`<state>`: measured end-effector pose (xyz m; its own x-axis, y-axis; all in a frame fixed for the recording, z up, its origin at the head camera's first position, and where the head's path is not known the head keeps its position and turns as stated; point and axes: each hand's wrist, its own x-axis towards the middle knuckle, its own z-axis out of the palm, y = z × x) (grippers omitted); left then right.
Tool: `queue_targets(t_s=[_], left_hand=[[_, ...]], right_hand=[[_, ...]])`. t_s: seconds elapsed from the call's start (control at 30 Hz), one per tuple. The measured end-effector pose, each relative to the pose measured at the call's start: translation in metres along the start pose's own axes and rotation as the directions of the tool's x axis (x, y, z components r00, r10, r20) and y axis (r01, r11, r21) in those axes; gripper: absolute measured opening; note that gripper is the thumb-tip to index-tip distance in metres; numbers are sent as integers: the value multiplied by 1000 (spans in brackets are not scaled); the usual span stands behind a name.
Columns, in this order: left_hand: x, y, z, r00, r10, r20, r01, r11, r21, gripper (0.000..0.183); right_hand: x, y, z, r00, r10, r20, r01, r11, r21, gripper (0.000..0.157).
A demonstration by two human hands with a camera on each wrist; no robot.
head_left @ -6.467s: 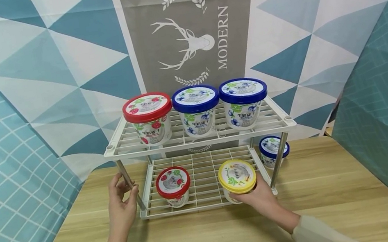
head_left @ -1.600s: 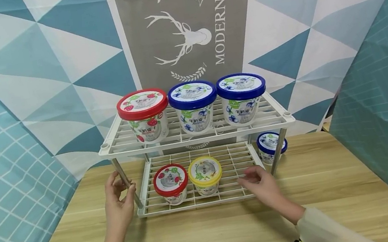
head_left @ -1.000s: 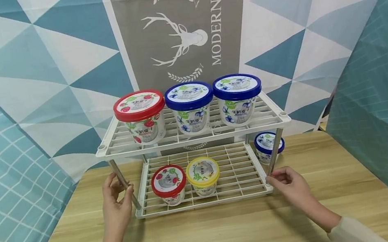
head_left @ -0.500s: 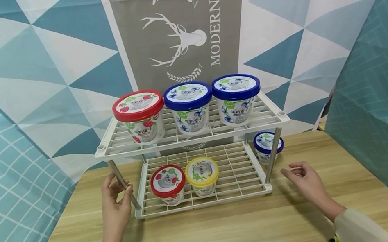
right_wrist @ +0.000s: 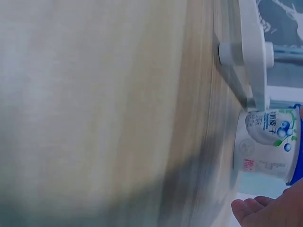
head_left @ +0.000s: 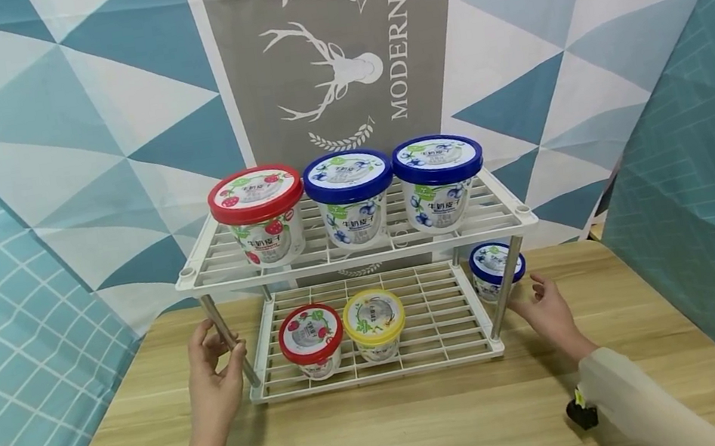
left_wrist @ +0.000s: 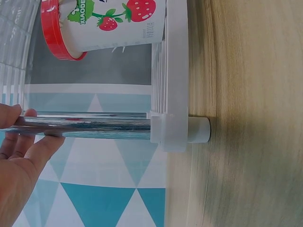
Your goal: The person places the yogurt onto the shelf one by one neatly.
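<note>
My left hand (head_left: 213, 380) holds the shelf rack's front left metal post (left_wrist: 104, 125), thumb and fingers on either side of it. My right hand (head_left: 549, 314) is beside a white tub with a blue lid and blueberry print (head_left: 497, 264), which stands on the table to the right of the rack. In the right wrist view, its fingers (right_wrist: 253, 205) lie loosely extended, apart from the tub's side. On the lower shelf (head_left: 433, 319), a red-lidded tub (head_left: 310, 332) and a yellow-lidded tub (head_left: 374, 320) stand side by side at the left and middle.
The upper shelf (head_left: 362, 259) bears a large red-lidded tub (head_left: 260, 214) and two large blue-lidded tubs, one in the middle (head_left: 351, 201) and one on the right (head_left: 440, 185). The rack's front right post (head_left: 507, 286) stands between the lower shelf and my right hand.
The yellow-lidded tub was slid left beside the red-lidded one and let go. My right hand then moved right, out past the front right post, and forward to the blue-lidded tub. My left hand stayed.
</note>
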<state>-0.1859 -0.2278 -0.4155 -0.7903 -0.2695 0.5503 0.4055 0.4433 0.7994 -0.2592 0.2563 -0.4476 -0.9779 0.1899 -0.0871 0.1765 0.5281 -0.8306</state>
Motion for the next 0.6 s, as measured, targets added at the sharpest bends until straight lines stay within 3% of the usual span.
queue_targets(t_s=[0.47, 0.6], left_hand=[[0, 0, 0, 999, 39, -6, -39, 999, -1, 57], [0, -1, -1, 999, 49, -5, -50, 999, -6, 57]], right_hand=[[22, -7, 11, 1000, -6, 8, 5, 998, 61, 108], [27, -7, 16, 1000, -25, -5, 25, 994, 106, 106]])
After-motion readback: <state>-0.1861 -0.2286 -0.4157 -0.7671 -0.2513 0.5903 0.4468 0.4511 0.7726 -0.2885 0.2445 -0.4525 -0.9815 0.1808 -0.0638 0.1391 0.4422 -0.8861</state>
